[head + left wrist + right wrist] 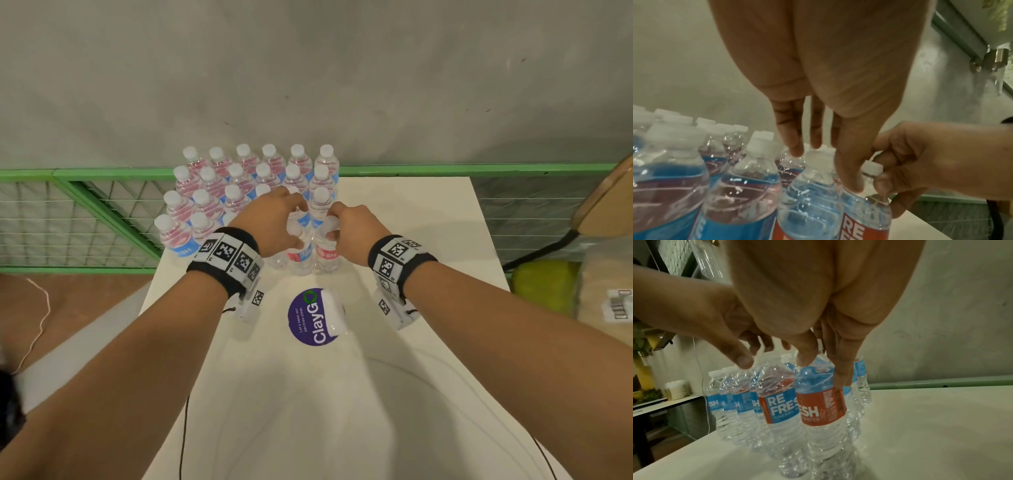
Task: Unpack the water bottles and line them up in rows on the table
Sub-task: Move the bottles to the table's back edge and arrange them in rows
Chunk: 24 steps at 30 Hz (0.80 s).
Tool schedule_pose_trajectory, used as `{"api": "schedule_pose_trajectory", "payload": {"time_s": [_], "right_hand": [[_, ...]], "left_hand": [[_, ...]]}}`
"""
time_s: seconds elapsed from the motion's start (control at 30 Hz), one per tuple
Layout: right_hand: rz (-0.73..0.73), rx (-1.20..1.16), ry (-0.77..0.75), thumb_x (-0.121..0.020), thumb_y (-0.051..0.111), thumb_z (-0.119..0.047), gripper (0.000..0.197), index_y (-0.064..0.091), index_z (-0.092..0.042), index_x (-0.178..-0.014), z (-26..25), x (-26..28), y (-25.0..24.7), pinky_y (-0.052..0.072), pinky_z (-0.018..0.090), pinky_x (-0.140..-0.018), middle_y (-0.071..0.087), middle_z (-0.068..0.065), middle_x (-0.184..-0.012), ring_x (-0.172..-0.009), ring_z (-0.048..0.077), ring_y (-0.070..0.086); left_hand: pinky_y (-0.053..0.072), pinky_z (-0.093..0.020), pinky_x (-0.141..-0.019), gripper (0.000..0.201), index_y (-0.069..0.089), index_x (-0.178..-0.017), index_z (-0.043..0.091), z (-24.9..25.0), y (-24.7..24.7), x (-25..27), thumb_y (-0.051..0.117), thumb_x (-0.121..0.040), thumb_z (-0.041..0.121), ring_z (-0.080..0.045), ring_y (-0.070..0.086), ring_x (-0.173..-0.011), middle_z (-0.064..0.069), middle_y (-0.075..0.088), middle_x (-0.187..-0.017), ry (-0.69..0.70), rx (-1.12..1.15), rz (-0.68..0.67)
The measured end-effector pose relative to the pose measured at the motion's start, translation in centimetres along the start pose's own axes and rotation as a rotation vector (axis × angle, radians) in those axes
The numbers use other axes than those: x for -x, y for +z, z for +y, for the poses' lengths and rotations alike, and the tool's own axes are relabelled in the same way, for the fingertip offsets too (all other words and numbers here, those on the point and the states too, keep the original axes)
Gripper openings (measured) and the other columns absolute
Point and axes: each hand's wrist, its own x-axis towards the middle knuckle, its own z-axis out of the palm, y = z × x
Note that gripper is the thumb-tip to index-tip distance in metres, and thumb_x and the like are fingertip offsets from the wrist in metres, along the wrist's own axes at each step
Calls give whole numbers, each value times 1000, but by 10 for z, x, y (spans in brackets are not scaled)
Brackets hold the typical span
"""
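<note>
Bottles (246, 178) stand upright in rows at the far left of the white surface (428, 240), caps up, long axes vertical. Two more sit at the near right corner of the block, directly under the hands. The right hand (356, 233) grasps the rightmost bottle (327, 253) from above, thumb and fingers curled round its neck just below the cap; its red label shows in the right wrist view. The left hand (270, 226) hangs over the neighbouring bottle (298, 255), fingers pointing down round its cap and shoulder, thumb against the side. Whether it truly grips or only touches I cannot tell, since the fingers look nearly straight in the left wrist view.

Both bottles already touch the surface and stand just beside each other and the row behind. Each hand sits straight above its own bottle, so the coming move looks like a plain letting go upward, or a small nudge toward the rows to close the line. A purple sticker (310, 317) lies nearer the person.
</note>
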Motion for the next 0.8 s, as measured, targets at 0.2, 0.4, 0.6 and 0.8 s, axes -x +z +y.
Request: {"api": "schedule_pose_trajectory", "payload": {"time_s": [0.2, 0.4, 0.6, 0.8], "right_hand": [[-1, 19, 11, -87, 61, -13, 42, 49, -11, -128, -5, -1, 2, 52, 34, -75, 61, 19, -109, -92, 35, 62], [3, 25, 15, -88, 61, -15, 43, 47, -12, -129, -4, 1, 3, 50, 32, -72, 61, 18, -109, -92, 34, 62], [11, 24, 24, -89, 60, -15, 42, 47, -11, -129, -7, 1, 5, 48, 31, -72, 61, 17, -110, -92, 33, 62], [16, 5, 47, -87, 62, -13, 44, 48, -12, -129, -5, 3, 6, 50, 31, -73, 62, 17, -110, -94, 32, 63]], "left_hand": [[49, -34, -84, 45, 65, -117, 14, 4, 11, -5, 75, -80, 38, -26, 59, -101, -9, 63, -112, -140, -17, -34], [48, -37, -89, 38, 67, -117, 19, 3, 7, -8, 73, -81, 12, -29, 55, -109, -9, 60, -114, -71, -23, 13], [49, -39, -92, 42, 69, -117, 19, 1, 9, -10, 67, -81, -3, -29, 57, -110, -9, 62, -118, -7, -19, 35], [52, -42, -89, 42, 74, -105, 23, -5, 4, -13, 64, -77, -7, -28, 59, -105, -5, 66, -111, 13, -19, -7]]}}
